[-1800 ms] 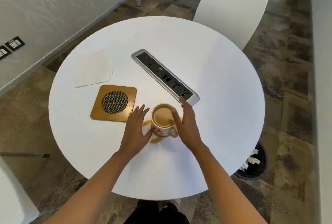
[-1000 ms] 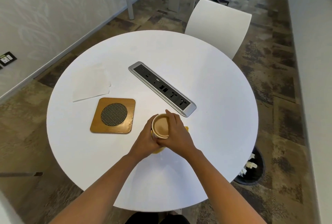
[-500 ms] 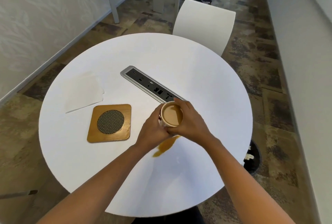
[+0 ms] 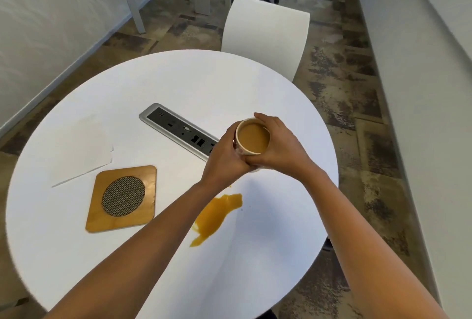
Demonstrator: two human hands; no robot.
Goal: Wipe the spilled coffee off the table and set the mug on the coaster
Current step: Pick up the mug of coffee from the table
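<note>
Since the earlier frames we have carried the mug (image 4: 252, 139) farther to the right of the coaster (image 4: 122, 198) and beyond it. The spilled coffee (image 4: 217, 214) that it stood in now lies bare on the table (image 4: 229, 83).

Both the left hand (image 4: 224, 157) and the right hand (image 4: 281, 150) wrap the mug, fingers curled round its wall. It is upright and nearly full.

We judge that the coming move turns on one relation. The coaster lies to the left of the hands and nearer us, on the left hand's side. The spill sits right of the coaster, its long axis slanting from near the mug toward us (so a straight carry would pass close over it).

A pale napkin (image 4: 79, 150) lies just beyond the coaster, faint against the white top. The fingers hide the mug's handle and base, so we cannot tell whether it rests on the table. The left forearm covers the spill's left margin.
</note>
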